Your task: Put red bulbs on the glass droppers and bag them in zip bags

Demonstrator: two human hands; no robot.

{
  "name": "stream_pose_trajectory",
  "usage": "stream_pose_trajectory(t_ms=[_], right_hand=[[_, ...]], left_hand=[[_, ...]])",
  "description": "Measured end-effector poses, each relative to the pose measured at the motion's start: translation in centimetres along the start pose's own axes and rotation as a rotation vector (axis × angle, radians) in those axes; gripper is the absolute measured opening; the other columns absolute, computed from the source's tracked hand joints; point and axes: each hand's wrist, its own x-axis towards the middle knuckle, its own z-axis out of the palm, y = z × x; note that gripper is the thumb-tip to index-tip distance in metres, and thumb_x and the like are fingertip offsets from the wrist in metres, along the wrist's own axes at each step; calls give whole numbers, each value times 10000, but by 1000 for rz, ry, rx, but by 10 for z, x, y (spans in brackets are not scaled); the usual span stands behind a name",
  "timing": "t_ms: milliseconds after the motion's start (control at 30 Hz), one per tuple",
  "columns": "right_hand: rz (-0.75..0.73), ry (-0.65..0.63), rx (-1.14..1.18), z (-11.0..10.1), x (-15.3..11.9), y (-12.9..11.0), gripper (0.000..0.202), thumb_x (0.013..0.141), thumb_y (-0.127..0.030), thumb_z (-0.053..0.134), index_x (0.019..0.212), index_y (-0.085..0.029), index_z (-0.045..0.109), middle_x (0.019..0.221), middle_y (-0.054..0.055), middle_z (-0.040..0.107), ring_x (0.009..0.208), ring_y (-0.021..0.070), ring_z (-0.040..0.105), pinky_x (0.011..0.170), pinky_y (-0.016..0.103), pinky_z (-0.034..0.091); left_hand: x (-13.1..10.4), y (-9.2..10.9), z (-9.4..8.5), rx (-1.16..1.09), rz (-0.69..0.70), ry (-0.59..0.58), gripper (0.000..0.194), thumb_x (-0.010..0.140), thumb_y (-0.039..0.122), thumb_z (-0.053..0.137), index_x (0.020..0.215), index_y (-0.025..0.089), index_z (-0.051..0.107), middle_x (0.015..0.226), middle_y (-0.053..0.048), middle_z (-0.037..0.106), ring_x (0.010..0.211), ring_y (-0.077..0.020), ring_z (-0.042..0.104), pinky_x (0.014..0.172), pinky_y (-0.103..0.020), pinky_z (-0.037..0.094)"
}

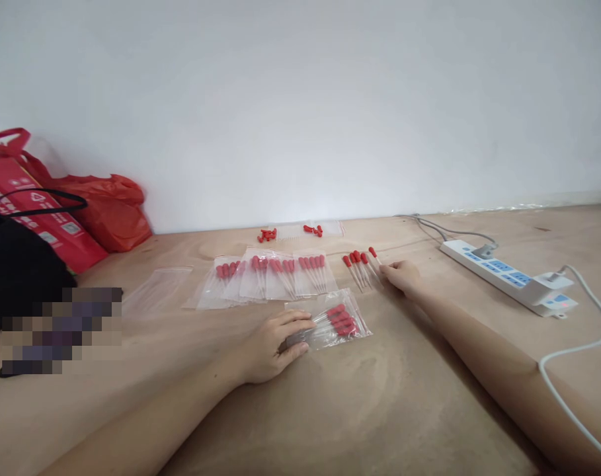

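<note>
My left hand (275, 344) is at the left end of a clear zip bag (310, 337), fingers on top and thumb at its near edge. Inside this bag lie several droppers (342, 320) with red rubber bulbs pointing right. My right hand (402, 277) pinches the thin tube of a single dropper (373, 252), its red bulb tilted up and to the left. Just left of that hand, several loose droppers (356, 264) lie side by side on the table. Behind my left hand, filled zip bags (273, 274) of droppers overlap in a row.
Loose red bulbs (267, 235) and a bag with more bulbs (314, 230) lie near the wall. A flat clear bag (156, 291) is at left, beside red carrier bags (116, 205) and a black bag (22, 271). A power strip (503, 274) with a white cable (578, 344) lies right.
</note>
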Motion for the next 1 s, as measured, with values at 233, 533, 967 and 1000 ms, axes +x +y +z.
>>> stream_pose_trajectory(t_ms=[233,533,967,1000], right_hand=[[-106,-35,322,-3,-1,-6,185,687,-358,468,755,-188,436,522,-37,494,387,73,392,379,198,295],[-225,-492,677,8,-52,-20,435,655,-315,580,1012,-226,348,627,-43,603,459,109,537,430,216,409],[-213,-224,755,26,-66,-18,423,637,-383,639,933,-210,390,563,-69,538,476,111,539,466,238,452],[-225,-171,765,26,-65,-18,490,623,-368,651,977,-223,344,562,-82,536,471,115,543,461,242,455]], left_hand=[[0,0,0,6,-8,-9,338,844,288,444,1175,242,496,1265,-49,470,1160,-203,428,972,-386,360],[-1,0,-1,17,-47,-9,393,840,303,452,1224,223,431,1256,-50,482,1169,-202,416,979,-386,348],[0,2,-3,-6,-29,-20,379,841,299,445,1211,217,442,1251,-52,486,1168,-196,417,978,-371,346],[0,1,-3,-5,-30,-21,379,841,300,446,1212,218,441,1251,-50,486,1169,-196,417,979,-371,345]])
